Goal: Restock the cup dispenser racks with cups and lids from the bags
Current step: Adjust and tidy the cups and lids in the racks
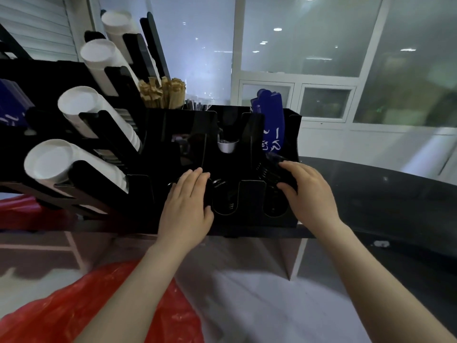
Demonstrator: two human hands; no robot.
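Note:
A black lid rack (249,194) with U-shaped slots stands on the counter edge in front of me. My right hand (306,194) grips a stack of black lids (272,169) at the rack's right slot. My left hand (188,201) lies flat on the rack's left slot, fingers together over black lids there. The middle slot (226,201) shows a few black lids low down. To the left, a slanted black cup dispenser rack (99,134) holds several rows of white cups (74,107). A red plastic bag (74,313) lies below my left forearm.
Behind the lid rack, compartments hold brown paper-wrapped sticks (162,91), dark straws (195,105), a small white cup (226,146) and blue sleeves (269,120). A dark curved countertop (383,194) extends right. Glass partitions stand beyond. Another red bag (19,209) lies at the left.

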